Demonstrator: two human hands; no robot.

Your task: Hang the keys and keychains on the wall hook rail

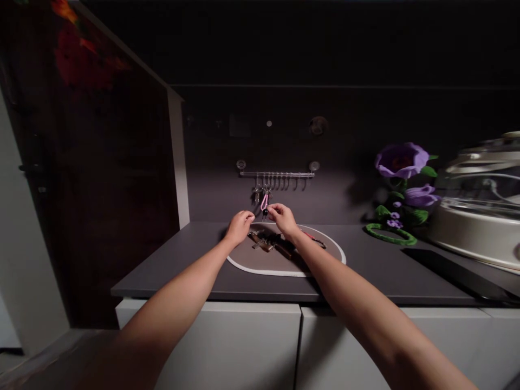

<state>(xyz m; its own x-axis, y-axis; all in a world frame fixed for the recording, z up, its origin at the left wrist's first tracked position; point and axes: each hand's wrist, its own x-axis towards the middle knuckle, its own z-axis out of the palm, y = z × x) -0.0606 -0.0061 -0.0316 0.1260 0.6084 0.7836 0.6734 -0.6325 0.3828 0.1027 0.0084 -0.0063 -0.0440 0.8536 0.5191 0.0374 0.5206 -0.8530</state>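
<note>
A pink looped keychain (265, 201) with a black piece at its lower end hangs from a hook on the clear wall rack (278, 174). My right hand (283, 218) is closed in a pinch at the side of that black piece. To the left and slightly lower, my left hand (240, 225) has its thumb and fingers pressed together; whatever is between them is too small to make out. Another small bunch of keys (257, 195) hangs just left of the pink loop. Below both hands, several dark and brown key holders (264, 241) lie on an oval mat (247, 262).
The mat lies on a dark grey counter (182, 265) above white cabinets (244, 336). Purple artificial flowers (402, 161) stand at the right, beside a large cream appliance (479, 233) with a clear upper part. A flat black object (450, 271) lies in front of it.
</note>
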